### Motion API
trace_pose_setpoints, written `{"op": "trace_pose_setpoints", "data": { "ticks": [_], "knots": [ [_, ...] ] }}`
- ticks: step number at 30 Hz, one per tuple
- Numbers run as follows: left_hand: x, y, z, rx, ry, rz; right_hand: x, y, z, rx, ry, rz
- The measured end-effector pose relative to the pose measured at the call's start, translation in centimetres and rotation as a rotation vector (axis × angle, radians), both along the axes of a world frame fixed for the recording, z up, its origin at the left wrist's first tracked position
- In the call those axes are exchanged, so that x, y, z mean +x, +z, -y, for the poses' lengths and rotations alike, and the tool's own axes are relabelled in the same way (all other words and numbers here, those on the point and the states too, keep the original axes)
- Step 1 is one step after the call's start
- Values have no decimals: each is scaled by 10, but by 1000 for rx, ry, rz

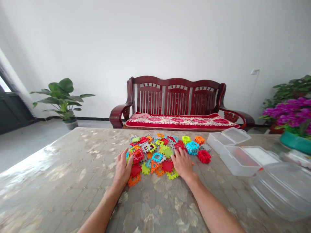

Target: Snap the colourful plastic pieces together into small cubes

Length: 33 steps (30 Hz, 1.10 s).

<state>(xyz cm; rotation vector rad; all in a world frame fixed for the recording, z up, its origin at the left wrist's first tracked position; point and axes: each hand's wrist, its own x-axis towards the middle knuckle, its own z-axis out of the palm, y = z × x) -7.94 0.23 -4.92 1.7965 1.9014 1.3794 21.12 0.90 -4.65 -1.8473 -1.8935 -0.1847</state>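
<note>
A heap of coloured plastic interlocking tiles (165, 150), red, orange, green, blue and grey, lies on the marbled table (60, 181). My left hand (123, 168) rests flat on the pile's left edge, fingers stretched out over a red tile. My right hand (182, 163) lies palm down on the right part of the pile, fingers spread over red and green tiles. Neither hand has a tile gripped.
Clear plastic boxes (239, 160) and lids (282, 187) stand at the table's right. Behind the table is a dark red wooden bench (177, 100) with a cushion. A potted plant (62, 97) stands at left, purple flowers (291, 113) at right.
</note>
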Motion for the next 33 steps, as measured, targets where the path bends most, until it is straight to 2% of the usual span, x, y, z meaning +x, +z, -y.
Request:
{"op": "trace_pose_setpoints", "data": {
  "ticks": [3, 7, 10, 13, 16, 19, 26, 33],
  "knots": [
    [-7, 0, -3, -24, 63, -17, -1, 0, 0, -2, 108, 14],
    [-10, 2, -4, -57, 64, -37, -1, 6, -1, 10, 221, -78],
    [-11, 2, -4, -59, 57, -24, 2, 7, -5, 55, 150, -130],
    [-12, 0, -5, -64, 49, -1, 2, 4, -9, 10, 81, -74],
    [-13, -2, -7, -66, 50, 7, 1, 1, -12, -43, 152, -60],
    [-13, -1, -7, -77, 51, 7, 0, 2, -12, -30, 215, -128],
    [-12, 2, -6, -133, 22, 8, 6, 4, -15, -2, 152, -273],
    [-11, 2, -6, -175, 0, -17, 7, -1, -19, 8, 140, -311]
  ]
}}
